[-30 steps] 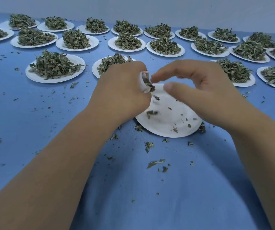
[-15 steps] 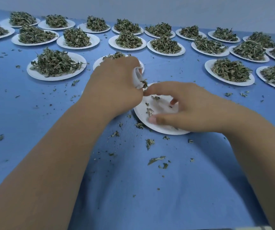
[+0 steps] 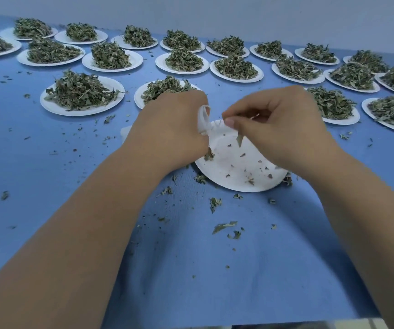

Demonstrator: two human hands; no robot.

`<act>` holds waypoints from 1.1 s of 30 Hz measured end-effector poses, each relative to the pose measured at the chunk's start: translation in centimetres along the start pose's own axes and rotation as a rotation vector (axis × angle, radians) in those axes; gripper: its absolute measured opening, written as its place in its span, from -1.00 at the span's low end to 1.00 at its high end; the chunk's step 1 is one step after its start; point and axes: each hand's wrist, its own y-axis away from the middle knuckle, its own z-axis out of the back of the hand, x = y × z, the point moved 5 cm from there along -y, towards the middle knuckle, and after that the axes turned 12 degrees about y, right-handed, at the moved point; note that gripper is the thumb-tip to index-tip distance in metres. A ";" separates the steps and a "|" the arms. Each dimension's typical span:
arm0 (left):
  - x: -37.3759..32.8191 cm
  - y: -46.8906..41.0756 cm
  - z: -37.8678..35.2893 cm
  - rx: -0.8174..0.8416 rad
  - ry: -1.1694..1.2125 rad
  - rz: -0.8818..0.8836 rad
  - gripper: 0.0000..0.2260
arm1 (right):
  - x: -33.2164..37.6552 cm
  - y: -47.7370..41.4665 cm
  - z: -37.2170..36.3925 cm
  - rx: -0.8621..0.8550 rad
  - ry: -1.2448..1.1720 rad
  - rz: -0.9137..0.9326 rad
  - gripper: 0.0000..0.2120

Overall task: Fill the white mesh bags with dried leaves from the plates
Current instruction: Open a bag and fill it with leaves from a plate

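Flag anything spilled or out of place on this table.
Spilled leaf bits litter the blue table around the near plate, mostly in front of it, off any plate. Nothing else stands out: the left hand grips the white mesh bag, the right hand pinches a dried leaf.

This looks like a small hand-packing workroom for dried herbs. Across the upper frame, rows of white paper plates (image 3: 48, 104) each carry a similar heap of dried leaves (image 3: 79, 91) on a long desk (image 3: 191, 269) covered in blue cloth. Leaf crumbs (image 3: 223, 226) are scattered below centre, and a bare pale wall (image 3: 215, 13) runs along the top.
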 end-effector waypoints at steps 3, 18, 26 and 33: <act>-0.6 0.0 0.4 -0.045 0.106 -0.011 -0.81 | 2.2 -0.5 -0.3 -0.005 -0.068 0.052 -0.89; 0.7 -0.6 1.8 -0.158 0.170 0.073 -0.80 | 2.2 -0.1 -0.2 0.071 -0.164 0.010 -0.88; -1.0 0.2 1.4 -0.071 0.263 -0.013 -0.65 | 4.2 0.4 -1.7 0.360 -0.025 0.103 -0.67; 0.5 0.0 2.4 -0.094 0.231 0.090 -0.62 | 1.8 0.2 1.0 0.189 0.090 0.079 -0.79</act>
